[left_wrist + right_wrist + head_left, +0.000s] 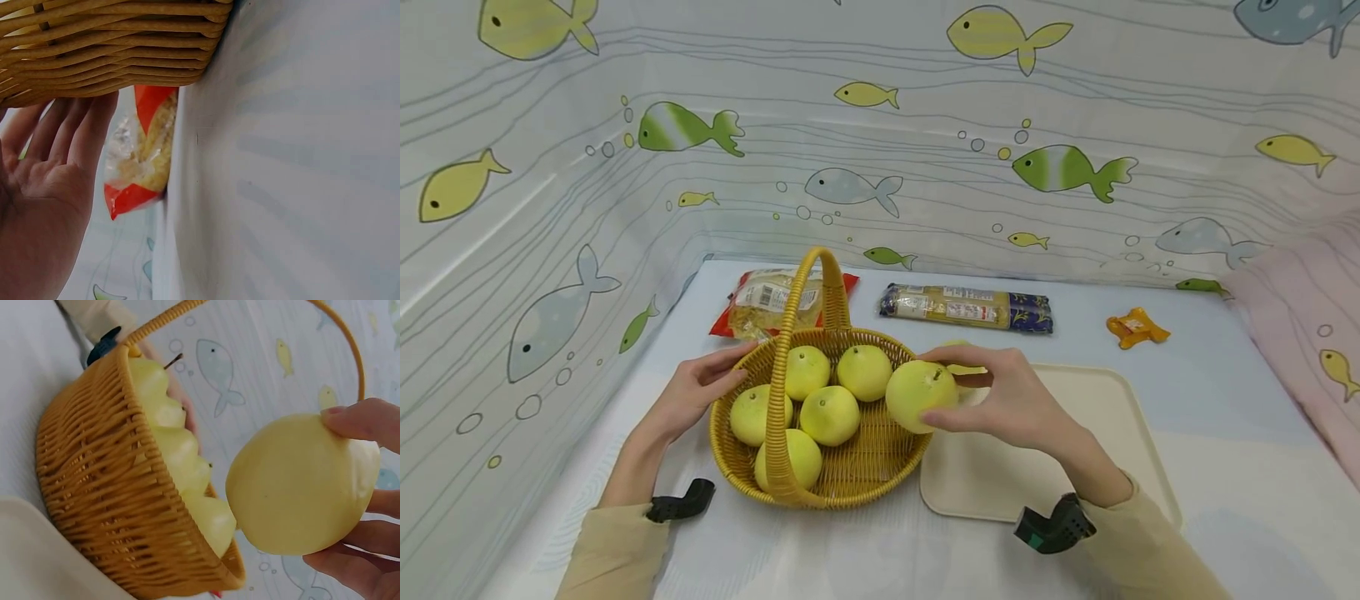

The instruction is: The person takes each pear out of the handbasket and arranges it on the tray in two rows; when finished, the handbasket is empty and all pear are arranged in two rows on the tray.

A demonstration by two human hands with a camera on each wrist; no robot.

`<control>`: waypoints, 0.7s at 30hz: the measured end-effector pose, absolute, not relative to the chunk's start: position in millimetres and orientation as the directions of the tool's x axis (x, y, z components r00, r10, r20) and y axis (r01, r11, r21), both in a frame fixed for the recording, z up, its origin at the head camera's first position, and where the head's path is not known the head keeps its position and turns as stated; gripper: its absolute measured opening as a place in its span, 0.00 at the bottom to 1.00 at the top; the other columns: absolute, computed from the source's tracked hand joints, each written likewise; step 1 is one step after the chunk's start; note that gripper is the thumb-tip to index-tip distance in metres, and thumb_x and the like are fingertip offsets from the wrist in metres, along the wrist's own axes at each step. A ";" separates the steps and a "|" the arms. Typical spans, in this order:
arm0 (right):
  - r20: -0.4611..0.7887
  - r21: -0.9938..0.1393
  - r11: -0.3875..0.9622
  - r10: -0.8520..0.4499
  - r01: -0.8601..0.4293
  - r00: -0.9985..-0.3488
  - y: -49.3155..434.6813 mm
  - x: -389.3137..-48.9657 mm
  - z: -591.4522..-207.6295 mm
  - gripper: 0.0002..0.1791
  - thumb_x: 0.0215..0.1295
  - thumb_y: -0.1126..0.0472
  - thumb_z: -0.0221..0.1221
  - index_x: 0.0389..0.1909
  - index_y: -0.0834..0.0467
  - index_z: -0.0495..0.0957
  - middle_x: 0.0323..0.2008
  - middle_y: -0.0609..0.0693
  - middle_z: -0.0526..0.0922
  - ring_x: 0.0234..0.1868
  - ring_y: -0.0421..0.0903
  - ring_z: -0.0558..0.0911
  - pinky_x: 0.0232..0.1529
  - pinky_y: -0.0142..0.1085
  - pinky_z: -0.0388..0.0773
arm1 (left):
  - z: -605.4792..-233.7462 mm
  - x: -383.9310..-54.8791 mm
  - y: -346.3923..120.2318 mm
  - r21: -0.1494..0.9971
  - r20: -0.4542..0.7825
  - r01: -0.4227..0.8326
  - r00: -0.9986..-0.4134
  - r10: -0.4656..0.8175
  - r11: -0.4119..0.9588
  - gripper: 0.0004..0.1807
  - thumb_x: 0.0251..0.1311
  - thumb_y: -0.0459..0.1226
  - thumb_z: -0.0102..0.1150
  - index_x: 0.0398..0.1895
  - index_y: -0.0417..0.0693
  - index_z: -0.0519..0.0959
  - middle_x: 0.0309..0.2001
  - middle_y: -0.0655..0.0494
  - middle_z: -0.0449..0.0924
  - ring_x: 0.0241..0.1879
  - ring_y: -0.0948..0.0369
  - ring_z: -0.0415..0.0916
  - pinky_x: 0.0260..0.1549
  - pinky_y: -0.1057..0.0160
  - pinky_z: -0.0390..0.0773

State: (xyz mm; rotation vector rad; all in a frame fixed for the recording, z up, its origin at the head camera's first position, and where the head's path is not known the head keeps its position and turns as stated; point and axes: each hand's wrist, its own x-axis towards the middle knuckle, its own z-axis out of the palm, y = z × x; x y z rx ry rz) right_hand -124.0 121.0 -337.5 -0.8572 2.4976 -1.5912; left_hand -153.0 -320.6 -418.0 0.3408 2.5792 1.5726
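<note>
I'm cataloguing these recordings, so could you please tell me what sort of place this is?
Probably a staged tabletop workspace: fish-patterned sheeting hangs around it, and a wicker basket and tray sit on a pale surface.

A flat surface with a pale blue-and-white covering [1225, 433] is carrying everything. On it, a yellow-brown, round woven basket with an arched handle [868, 458] is standing just right of the left hand [696, 392]. A cream, flat, rounded-corner tray [977, 475] is lying below the right hand [1011, 408] and stretching out to its right. A red-and-clear plastic bag [766, 302] is lying beyond the left hand; a long, clear-and-dark-blue plastic pack [966, 308] is lying beyond the right hand, and a small, orange wrapped packet [1137, 327] is resting farther right.
</note>
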 end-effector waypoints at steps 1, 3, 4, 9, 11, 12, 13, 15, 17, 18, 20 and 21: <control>0.240 -0.849 0.320 -0.474 -0.420 -0.847 124.1 -123.9 -337.6 0.28 0.50 0.53 0.78 0.54 0.42 0.82 0.54 0.38 0.83 0.55 0.39 0.81 0.51 0.36 0.82 | -417.9 -153.0 -320.9 0.888 0.028 0.136 -0.970 0.243 0.440 0.27 0.73 0.43 0.55 0.73 0.50 0.69 0.71 0.44 0.68 0.58 0.77 0.72 0.52 0.76 0.74; 0.244 -0.849 0.323 -0.463 -0.419 -0.852 130.8 -124.0 -338.3 0.28 0.50 0.54 0.77 0.54 0.41 0.82 0.53 0.37 0.84 0.55 0.39 0.81 0.51 0.36 0.82 | -417.4 -153.3 -320.9 0.888 0.024 0.132 -0.970 0.243 0.440 0.27 0.73 0.43 0.55 0.73 0.50 0.69 0.71 0.45 0.68 0.58 0.78 0.72 0.52 0.76 0.74; 0.250 -0.848 0.323 -0.458 -0.421 -0.853 134.3 -124.3 -338.7 0.28 0.51 0.55 0.77 0.54 0.41 0.82 0.53 0.37 0.84 0.54 0.39 0.82 0.51 0.36 0.82 | -417.0 -153.5 -320.8 0.889 0.024 0.133 -0.969 0.245 0.439 0.27 0.73 0.43 0.55 0.73 0.50 0.69 0.71 0.45 0.68 0.58 0.78 0.72 0.52 0.76 0.74; 0.272 -0.839 0.341 -0.413 -0.424 -0.869 151.0 -124.7 -341.4 0.28 0.51 0.58 0.77 0.55 0.44 0.82 0.53 0.40 0.85 0.54 0.39 0.82 0.51 0.36 0.82 | -416.6 -155.4 -318.9 0.888 0.040 0.151 -0.966 0.255 0.434 0.26 0.74 0.41 0.55 0.73 0.48 0.69 0.71 0.42 0.68 0.58 0.78 0.72 0.52 0.76 0.74; 0.274 -0.833 0.360 -0.392 -0.421 -0.878 156.5 -124.1 -342.1 0.28 0.51 0.59 0.77 0.55 0.46 0.82 0.54 0.42 0.84 0.54 0.38 0.81 0.50 0.35 0.83 | -417.2 -155.5 -318.4 0.888 0.042 0.154 -0.965 0.257 0.433 0.26 0.74 0.41 0.54 0.73 0.48 0.69 0.71 0.42 0.68 0.58 0.78 0.72 0.52 0.77 0.74; 0.273 -0.830 0.370 -0.383 -0.417 -0.883 159.1 -123.8 -342.4 0.28 0.51 0.59 0.77 0.55 0.46 0.82 0.53 0.42 0.84 0.54 0.37 0.81 0.50 0.35 0.83 | -417.4 -155.6 -318.3 0.888 0.042 0.154 -0.965 0.258 0.432 0.26 0.74 0.41 0.54 0.73 0.48 0.69 0.71 0.42 0.68 0.58 0.78 0.72 0.52 0.77 0.74; 0.272 -0.829 0.377 -0.376 -0.414 -0.886 161.8 -123.8 -342.6 0.28 0.51 0.59 0.77 0.55 0.47 0.82 0.54 0.43 0.84 0.54 0.36 0.81 0.50 0.34 0.83 | -417.7 -155.6 -318.3 0.889 0.041 0.153 -0.965 0.258 0.431 0.26 0.74 0.41 0.54 0.73 0.48 0.69 0.71 0.41 0.68 0.58 0.78 0.72 0.52 0.76 0.74; 0.271 -0.823 0.394 -0.361 -0.410 -0.892 167.4 -124.2 -343.1 0.28 0.51 0.59 0.77 0.55 0.47 0.82 0.53 0.43 0.84 0.54 0.35 0.80 0.50 0.34 0.82 | -417.9 -155.6 -318.3 0.890 0.041 0.152 -0.966 0.256 0.429 0.26 0.74 0.41 0.54 0.73 0.48 0.69 0.71 0.42 0.68 0.58 0.78 0.72 0.52 0.76 0.74; 0.272 -0.816 0.412 -0.347 -0.407 -0.897 173.1 -125.5 -343.0 0.28 0.51 0.59 0.77 0.56 0.48 0.82 0.53 0.44 0.84 0.54 0.34 0.80 0.50 0.33 0.82 | -417.6 -155.0 -318.1 0.890 0.040 0.150 -0.966 0.254 0.430 0.26 0.74 0.42 0.55 0.72 0.48 0.69 0.71 0.42 0.68 0.57 0.78 0.72 0.52 0.76 0.74; 0.271 -0.812 0.422 -0.340 -0.403 -0.901 176.0 -126.2 -342.8 0.28 0.51 0.59 0.77 0.56 0.49 0.82 0.53 0.45 0.84 0.54 0.34 0.80 0.49 0.32 0.82 | -417.5 -154.6 -318.2 0.890 0.038 0.148 -0.967 0.253 0.431 0.26 0.74 0.42 0.54 0.73 0.48 0.69 0.71 0.42 0.68 0.57 0.78 0.72 0.52 0.76 0.74; 0.270 -0.799 0.449 -0.325 -0.399 -0.906 182.2 -128.0 -342.4 0.28 0.52 0.59 0.76 0.56 0.49 0.82 0.54 0.46 0.84 0.53 0.32 0.80 0.49 0.30 0.82 | -417.6 -154.0 -318.5 0.888 0.035 0.143 -0.969 0.246 0.437 0.26 0.73 0.42 0.55 0.72 0.49 0.69 0.71 0.43 0.68 0.57 0.78 0.72 0.52 0.76 0.75; 0.268 -0.797 0.457 -0.318 -0.395 -0.909 185.0 -128.8 -342.1 0.28 0.52 0.59 0.76 0.56 0.50 0.82 0.54 0.47 0.84 0.53 0.31 0.80 0.49 0.29 0.81 | -417.8 -153.8 -318.7 0.886 0.033 0.140 -0.970 0.242 0.442 0.26 0.73 0.43 0.55 0.72 0.49 0.69 0.70 0.44 0.69 0.57 0.78 0.72 0.51 0.76 0.75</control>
